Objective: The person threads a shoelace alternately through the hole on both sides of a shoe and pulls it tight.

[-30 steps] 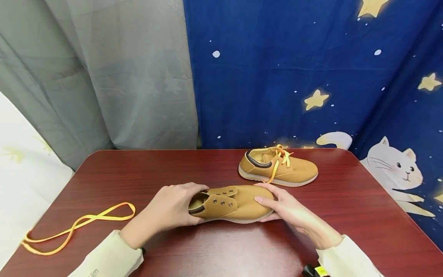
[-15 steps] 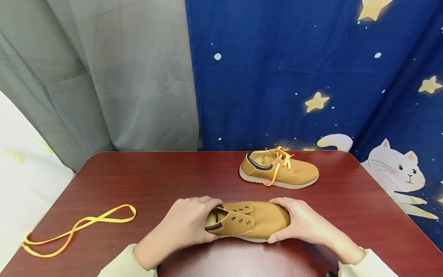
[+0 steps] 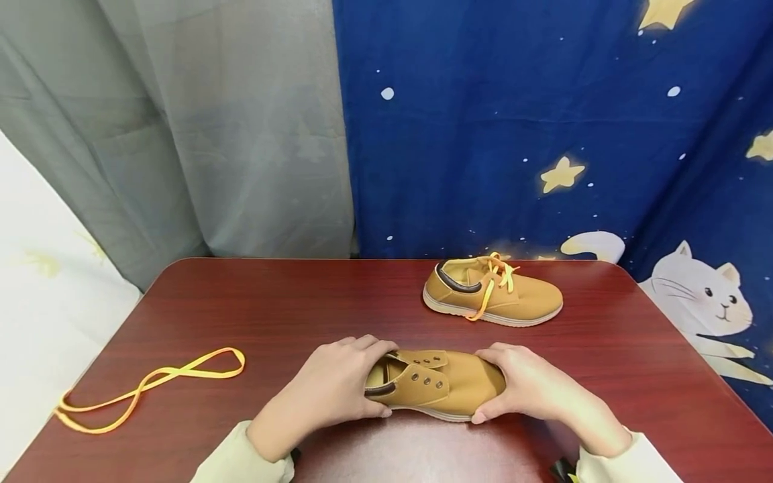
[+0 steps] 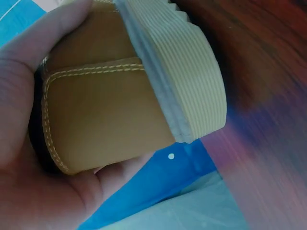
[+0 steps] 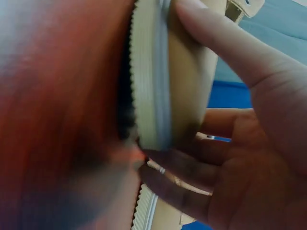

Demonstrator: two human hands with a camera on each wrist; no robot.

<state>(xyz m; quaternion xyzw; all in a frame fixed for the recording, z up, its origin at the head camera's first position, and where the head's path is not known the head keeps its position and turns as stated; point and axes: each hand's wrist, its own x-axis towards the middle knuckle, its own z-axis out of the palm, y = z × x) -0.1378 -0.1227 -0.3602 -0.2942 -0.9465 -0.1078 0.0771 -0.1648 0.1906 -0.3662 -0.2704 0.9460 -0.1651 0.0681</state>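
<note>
A tan shoe [image 3: 468, 382] with bare eyelets lies near the front of the table, toe to the right. Its heel is gripped by my left hand [image 3: 338, 382], thumb on the near side and fingers on the far side. Around the toe, my right hand [image 3: 531, 384] holds the other end the same way. In the left wrist view the stitched heel [image 4: 105, 110] fills the palm, above a ribbed pale sole [image 4: 192, 76]. The right wrist view shows the thumb pressed along the toe's side, with the sole [image 5: 146, 81] close to the table surface.
A matching tan shoe [image 3: 528, 298], laced and tied with yellow-orange lace, stands farther back on the right. On the left a loose yellow-orange shoelace [image 3: 145, 386] lies on the dark red table [image 3: 290, 295]. Curtains hang behind the table's back edge.
The shoe has moved right and closer to me, carried by both hands. My right hand has shifted its hold from the top of the toe to around its end. In the last half second, little changes.
</note>
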